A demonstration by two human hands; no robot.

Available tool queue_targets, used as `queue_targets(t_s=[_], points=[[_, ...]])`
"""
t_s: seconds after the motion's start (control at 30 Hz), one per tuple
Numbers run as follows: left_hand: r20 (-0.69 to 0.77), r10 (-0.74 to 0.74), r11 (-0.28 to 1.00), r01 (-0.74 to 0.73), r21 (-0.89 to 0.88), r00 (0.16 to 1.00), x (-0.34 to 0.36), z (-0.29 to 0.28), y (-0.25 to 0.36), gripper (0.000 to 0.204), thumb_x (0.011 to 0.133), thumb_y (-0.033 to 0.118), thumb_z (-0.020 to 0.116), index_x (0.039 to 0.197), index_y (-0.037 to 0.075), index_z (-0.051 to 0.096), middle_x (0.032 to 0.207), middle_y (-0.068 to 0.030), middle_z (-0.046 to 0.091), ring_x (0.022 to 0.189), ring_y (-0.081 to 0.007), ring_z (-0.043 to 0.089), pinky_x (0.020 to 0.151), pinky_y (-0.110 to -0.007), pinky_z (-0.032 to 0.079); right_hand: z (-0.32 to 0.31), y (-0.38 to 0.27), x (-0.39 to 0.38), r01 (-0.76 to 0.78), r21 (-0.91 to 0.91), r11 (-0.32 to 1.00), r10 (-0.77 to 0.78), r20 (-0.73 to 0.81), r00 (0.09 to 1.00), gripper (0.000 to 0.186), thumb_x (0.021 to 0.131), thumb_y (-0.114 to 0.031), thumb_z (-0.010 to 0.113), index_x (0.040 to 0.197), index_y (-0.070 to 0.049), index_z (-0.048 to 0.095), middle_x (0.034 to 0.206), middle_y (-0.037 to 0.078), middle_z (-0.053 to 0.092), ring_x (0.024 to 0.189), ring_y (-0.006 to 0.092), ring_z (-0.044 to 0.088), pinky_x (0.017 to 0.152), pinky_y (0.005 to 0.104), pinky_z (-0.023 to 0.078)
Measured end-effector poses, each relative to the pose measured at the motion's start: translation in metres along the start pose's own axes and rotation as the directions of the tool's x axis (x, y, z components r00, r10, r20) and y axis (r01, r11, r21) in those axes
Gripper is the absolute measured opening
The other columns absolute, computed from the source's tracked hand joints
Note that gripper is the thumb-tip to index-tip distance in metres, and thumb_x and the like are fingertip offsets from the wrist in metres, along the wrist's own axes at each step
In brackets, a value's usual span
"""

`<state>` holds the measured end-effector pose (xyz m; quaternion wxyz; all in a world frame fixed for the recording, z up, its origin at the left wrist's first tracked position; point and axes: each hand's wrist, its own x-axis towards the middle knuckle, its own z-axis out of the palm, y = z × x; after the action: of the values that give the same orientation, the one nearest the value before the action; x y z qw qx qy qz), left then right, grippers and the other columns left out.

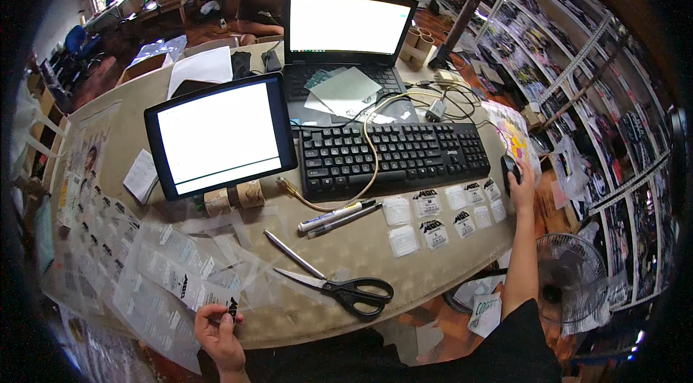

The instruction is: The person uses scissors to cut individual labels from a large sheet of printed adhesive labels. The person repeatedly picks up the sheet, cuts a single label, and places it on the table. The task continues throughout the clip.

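Note:
My left hand [219, 338] is at the near left edge of the table, thumb and fingers pinched on a translucent strip with black print [184, 282]. Beneath it lie larger see-through sheets [148, 311] with faint printing. At the table's right edge, my right hand [524, 192] rests over a black computer mouse [512, 172], fingers wrapped round it. Several small cut squares with black or white print [436, 233] lie in two rows left of that hand. Black-handled scissors [354, 292] lie partly open between the hands, with a silver pen [292, 253] beside them.
A black keyboard [390, 155] sits mid-table, a tablet [220, 134] propped on cardboard rolls [249, 194] at its left. Behind stands a laptop [349, 25] with papers on it. Cables [375, 137] cross the keyboard. Markers [336, 217] lie in front. Another person [261, 4] sits beyond; shelves [577, 58] line the right.

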<state>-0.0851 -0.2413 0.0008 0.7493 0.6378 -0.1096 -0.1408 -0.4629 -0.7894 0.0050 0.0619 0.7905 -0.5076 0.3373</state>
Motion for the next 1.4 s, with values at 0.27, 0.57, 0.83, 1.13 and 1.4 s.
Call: queue_targets(t_s=[0.27, 0.57, 0.83, 1.13, 1.4], points=[[-0.018, -0.033, 0.999, 0.033, 0.009, 0.999, 0.004, 0.002, 0.003, 0.012, 0.080, 0.001, 0.052, 0.092, 0.001, 0.050, 0.085, -0.0058, 0.050, 0.068, -0.0142, 0.054, 0.061, -0.029, 0.049, 0.013, -0.018, -0.006, 0.038, 0.078, 0.996, -0.039, 0.009, 0.999, 0.039, 0.075, -0.006, 0.059, 0.113, -0.003, 0.053, 0.122, 0.019, 0.049, 0.118, 0.0341, 0.044, 0.102, 0.0385, 0.032], [-0.030, -0.055, 0.998, 0.053, -0.035, 0.998, 0.004, 0.006, 0.005, 0.011, 0.078, -0.004, 0.050, 0.089, -0.002, 0.052, 0.087, -0.0077, 0.049, 0.071, -0.0135, 0.052, 0.061, -0.029, 0.051, 0.010, -0.015, -0.005, 0.052, 0.039, 0.998, -0.052, 0.004, 0.999, 0.038, 0.077, -0.007, 0.056, 0.114, -0.003, 0.053, 0.123, 0.019, 0.048, 0.117, 0.0348, 0.044, 0.101, 0.0391, 0.033], [0.003, -0.143, 0.986, 0.143, -0.081, 0.990, 0.005, -0.002, 0.013, 0.015, 0.077, 0.007, 0.056, 0.090, 0.002, 0.050, 0.077, -0.0052, 0.051, 0.064, -0.0153, 0.055, 0.059, -0.029, 0.049, 0.017, -0.009, -0.005, 0.033, -0.023, 0.999, -0.034, -0.025, 0.999, 0.039, 0.075, -0.009, 0.055, 0.113, -0.003, 0.053, 0.126, 0.022, 0.045, 0.121, 0.0376, 0.039, 0.102, 0.0413, 0.031], [0.123, -0.261, 0.909, 0.286, -0.302, 0.958, -0.010, -0.018, 0.038, 0.015, 0.075, 0.008, 0.057, 0.086, 0.003, 0.047, 0.075, -0.0070, 0.054, 0.062, -0.0170, 0.058, 0.055, -0.030, 0.052, 0.017, 0.006, -0.005, 0.037, 0.010, 0.999, -0.037, -0.036, 0.999, 0.040, 0.075, -0.010, 0.057, 0.114, -0.004, 0.053, 0.130, 0.021, 0.041, 0.122, 0.0368, 0.039, 0.103, 0.0418, 0.030], [0.181, -0.343, 0.877, 0.383, -0.290, 0.922, -0.019, -0.049, 0.030, 0.016, 0.075, 0.007, 0.058, 0.086, 0.003, 0.047, 0.074, -0.0091, 0.057, 0.062, -0.0189, 0.062, 0.055, -0.030, 0.053, -0.089, -0.165, -0.058, -0.132, 0.762, 0.633, -0.068, 0.225, 0.972, 0.017, 0.087, -0.010, 0.054, 0.101, -0.001, 0.057, 0.102, 0.007, 0.057, 0.092, 0.0174, 0.054, 0.088, 0.0314, 0.042]])
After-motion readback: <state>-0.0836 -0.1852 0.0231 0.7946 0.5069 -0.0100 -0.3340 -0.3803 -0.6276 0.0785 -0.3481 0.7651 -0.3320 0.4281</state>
